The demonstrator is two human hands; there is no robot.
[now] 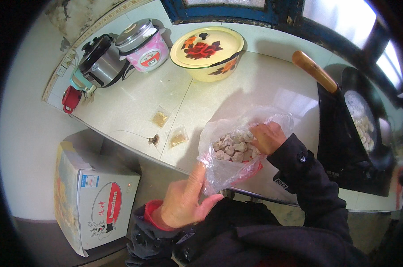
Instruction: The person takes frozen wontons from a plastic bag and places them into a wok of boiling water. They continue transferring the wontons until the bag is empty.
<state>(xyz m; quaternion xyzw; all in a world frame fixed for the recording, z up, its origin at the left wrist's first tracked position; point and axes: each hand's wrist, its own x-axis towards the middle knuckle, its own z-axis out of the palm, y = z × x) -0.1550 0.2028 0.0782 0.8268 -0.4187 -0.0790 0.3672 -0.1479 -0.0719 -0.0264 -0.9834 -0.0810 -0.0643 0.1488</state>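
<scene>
A clear plastic bag [218, 177] lies with its mouth wide at the front of the counter, holding several small frozen dumplings [233, 147] that look floury. My left hand [188, 202] is at the bag's near left rim, the plastic edge between its fingers and thumb. Inside the bag, my right hand [269, 136] reaches over the right side of the dumplings; its fingertips are hidden, so what they hold cannot be told. Off to the right, a dark wok [371, 100] with a wooden handle [314, 70] sits on a black cooktop [341, 160], with whitish liquid and pale dumpling-like pieces [363, 133] inside.
Two small seasoning sachets [160, 117] lie left of the bag on the tiled counter [128, 106], near a dark scrap [153, 140]. Behind stand a lidded enamel basin [206, 55], a pink rice cooker [144, 46] and a pressure cooker [101, 63]. A white chest freezer [104, 203] stands below left.
</scene>
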